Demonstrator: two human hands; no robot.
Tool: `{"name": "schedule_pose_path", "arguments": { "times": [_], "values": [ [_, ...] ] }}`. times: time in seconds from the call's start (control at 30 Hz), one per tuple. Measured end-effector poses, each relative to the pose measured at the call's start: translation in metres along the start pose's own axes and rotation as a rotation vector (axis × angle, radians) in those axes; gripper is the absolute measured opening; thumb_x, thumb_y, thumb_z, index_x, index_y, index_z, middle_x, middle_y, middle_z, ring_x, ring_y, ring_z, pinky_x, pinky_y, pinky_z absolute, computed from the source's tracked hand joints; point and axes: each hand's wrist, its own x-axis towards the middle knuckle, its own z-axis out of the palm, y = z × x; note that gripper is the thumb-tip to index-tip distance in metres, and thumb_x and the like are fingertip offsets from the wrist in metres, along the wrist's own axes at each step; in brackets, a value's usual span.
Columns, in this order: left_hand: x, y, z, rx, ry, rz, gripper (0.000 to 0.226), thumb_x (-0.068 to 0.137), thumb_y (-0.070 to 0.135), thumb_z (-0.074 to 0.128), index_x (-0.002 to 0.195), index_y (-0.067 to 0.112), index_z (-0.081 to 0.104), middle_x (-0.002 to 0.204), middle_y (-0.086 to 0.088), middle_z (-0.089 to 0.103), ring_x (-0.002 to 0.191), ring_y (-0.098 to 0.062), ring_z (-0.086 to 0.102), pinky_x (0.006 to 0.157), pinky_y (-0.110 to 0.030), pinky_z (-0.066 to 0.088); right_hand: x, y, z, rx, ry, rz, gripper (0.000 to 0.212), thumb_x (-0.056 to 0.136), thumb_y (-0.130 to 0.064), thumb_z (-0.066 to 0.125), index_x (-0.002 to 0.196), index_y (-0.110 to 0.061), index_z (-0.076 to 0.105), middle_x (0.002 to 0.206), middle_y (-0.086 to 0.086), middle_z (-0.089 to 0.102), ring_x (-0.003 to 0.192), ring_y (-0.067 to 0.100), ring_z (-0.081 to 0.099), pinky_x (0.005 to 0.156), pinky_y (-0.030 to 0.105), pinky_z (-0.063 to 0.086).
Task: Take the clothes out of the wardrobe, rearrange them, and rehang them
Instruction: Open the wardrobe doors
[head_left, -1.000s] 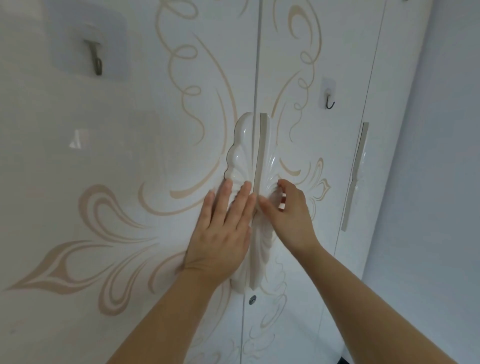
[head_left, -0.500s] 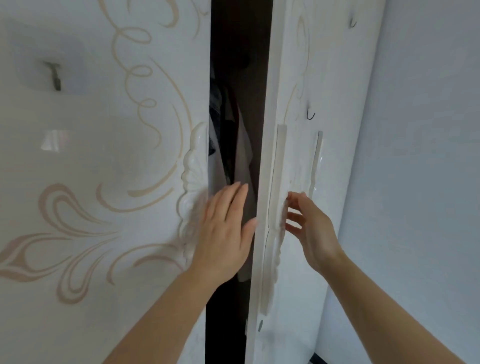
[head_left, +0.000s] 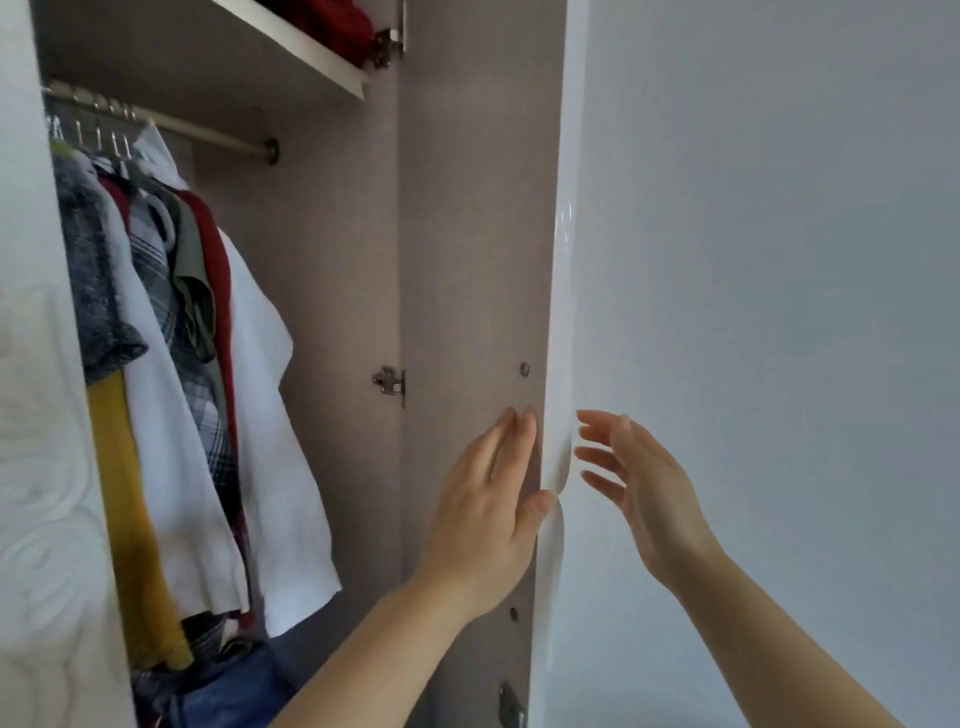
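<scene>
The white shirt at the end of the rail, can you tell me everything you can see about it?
The white shirt is plain, thin-looking cloth with a short sleeve sticking out to the right. It hangs down from the rail, last in the row. Its left side lies against a dark red garment. Its hanger is hidden. The left hand and right hand are off to its right, not touching it.

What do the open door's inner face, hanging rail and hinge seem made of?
Door's inner face: probably laminated board, matte mauve-grey with fine grain. Hanging rail: likely metal tube, pale with slight sheen. Hinge: steel-like metal, bright and reflective.
</scene>
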Motion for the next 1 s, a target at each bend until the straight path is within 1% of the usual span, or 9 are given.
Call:
{"name": "schedule_pose_path", "arguments": {
  "times": [0.17,0.23,0.33,0.43,0.57,0.67,0.73,0.9,1.0],
  "values": [
    [0.032,0.016,0.04,0.02,0.042,0.047,0.058,0.096,0.04,0.035,0.147,0.029,0.009,0.155,0.012,0.009,0.141,-0.006,0.009,0.109,-0.017,0.004,0.007,-0.012,-0.048,-0.328,0.114,-0.241,0.018,0.094,-0.035,0.045,0.107,-0.037,0.057,0.116,-0.016,0.055,0.101,-0.002,0.054,0.084,0.016,0.044],
    [0.043,0.02,0.054,0.029,0.061,0.035,0.055,0.096,0.036,0.041,0.146,0.025,0.022,0.153,0.007,0.02,0.14,-0.012,0.019,0.112,-0.021,0.012,0.015,-0.016,-0.059,-0.493,0.117,-0.342,0.021,0.091,-0.033,0.049,0.112,-0.038,0.053,0.116,-0.017,0.05,0.099,-0.005,0.052,0.076,0.008,0.039],
    [0.057,0.018,0.071,0.057,0.09,0.004,0.056,0.093,0.028,0.051,0.143,0.014,0.032,0.149,-0.005,0.031,0.137,-0.022,0.029,0.113,-0.033,0.025,0.034,-0.016,-0.067,-0.741,0.128,-0.52,0.033,0.09,-0.026,0.056,0.123,-0.027,0.053,0.116,-0.015,0.044,0.103,0.002,0.05,0.079,0.003,0.032],
    [0.07,0.009,0.081,0.128,0.033,-0.072,0.062,0.094,0.033,0.047,0.147,0.014,0.019,0.154,-0.007,0.018,0.141,-0.022,0.017,0.114,-0.032,0.018,0.059,-0.014,-0.064,-0.96,0.125,-0.722,0.042,0.084,-0.014,0.064,0.125,-0.015,0.055,0.121,0.003,0.054,0.11,0.023,0.052,0.09,0.021,0.037],
    [0.093,-0.011,0.091,0.195,-0.05,-0.143,0.069,0.095,0.038,0.042,0.148,0.02,0.001,0.156,-0.003,-0.004,0.143,-0.019,0.001,0.115,-0.03,0.008,0.099,-0.001,-0.055,-1.163,0.069,-0.743,0.055,0.081,-0.014,0.066,0.133,-0.014,0.048,0.134,0.011,0.049,0.124,0.032,0.044,0.101,0.037,0.037],
    [0.113,-0.027,0.099,0.234,-0.082,-0.153,0.075,0.094,0.04,0.043,0.148,0.022,-0.006,0.156,-0.004,-0.013,0.143,-0.021,-0.006,0.116,-0.032,0.004,0.128,0.019,-0.055,-1.36,0.004,-0.702,0.062,0.09,-0.022,0.056,0.146,-0.021,0.028,0.152,0.007,0.026,0.141,0.03,0.018,0.115,0.039,0.012],
    [0.126,-0.039,0.107,0.297,-0.084,-0.138,0.079,0.094,0.042,0.044,0.147,0.021,-0.01,0.154,-0.005,-0.019,0.143,-0.024,-0.011,0.116,-0.036,0.002,0.146,0.039,-0.058,-1.457,-0.011,-0.665,0.065,0.092,-0.025,0.053,0.148,-0.023,0.02,0.155,0.007,0.016,0.144,0.03,0.006,0.115,0.04,-0.003],
    [0.159,-0.072,0.126,0.351,-0.117,-0.109,0.088,0.092,0.045,0.047,0.143,0.025,-0.023,0.147,-0.005,-0.036,0.139,-0.028,-0.026,0.114,-0.041,-0.007,0.181,0.081,-0.062,-1.606,0.05,-0.648,0.071,0.074,-0.034,0.073,0.138,-0.022,0.044,0.148,0.009,0.035,0.14,0.035,0.02,0.114,0.051,0.013],
    [0.172,-0.091,0.142,0.379,-0.093,-0.061,0.098,0.09,0.047,0.049,0.131,0.029,-0.038,0.137,-0.002,-0.049,0.136,-0.03,-0.031,0.116,-0.046,-0.004,0.195,0.096,-0.065,-1.585,0.121,-0.751,0.059,0.083,-0.035,0.057,0.139,-0.024,0.042,0.151,0.005,0.029,0.141,0.032,0.014,0.113,0.049,0.009]
  ]
}}
